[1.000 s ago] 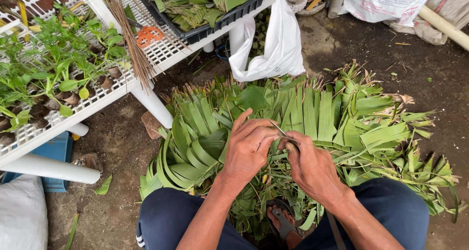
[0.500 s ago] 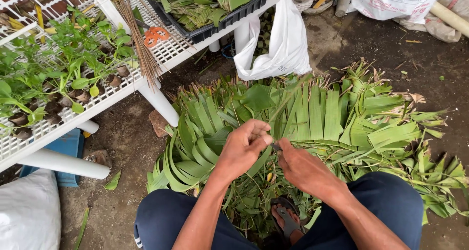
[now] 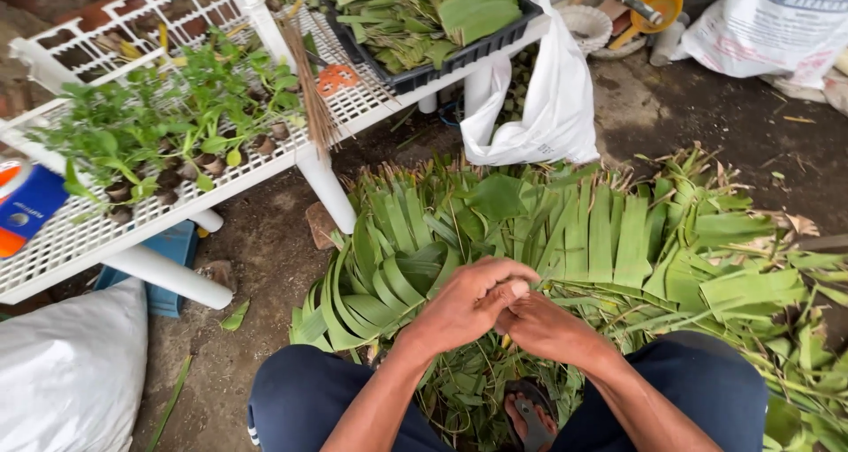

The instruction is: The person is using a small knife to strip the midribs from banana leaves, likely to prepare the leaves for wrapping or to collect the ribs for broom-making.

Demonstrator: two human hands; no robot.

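Note:
My left hand (image 3: 466, 303) and my right hand (image 3: 549, 328) are pressed together above my knees. The left fingers curl over the right hand's fingers. Both close on a thin green leaf strip (image 3: 574, 281) that runs out to the right; the pinched part is hidden. Below and beyond them lies a broad heap of long green leaf strips (image 3: 609, 231), fanned across the dirt floor. My dark blue trousers (image 3: 300, 399) frame the bottom of the view.
A white wire rack (image 3: 106, 231) at left carries small seedlings (image 3: 177, 125), a bundle of thin sticks (image 3: 309, 81) and a black tray of cut leaves (image 3: 415, 19). A white plastic bag (image 3: 548, 107) hangs behind the heap. A white sack (image 3: 62, 372) lies at bottom left. A sandal (image 3: 530, 412) is between my legs.
My hands have drawn closer together and lower, the left now covering the right's fingers. The view has shifted slightly.

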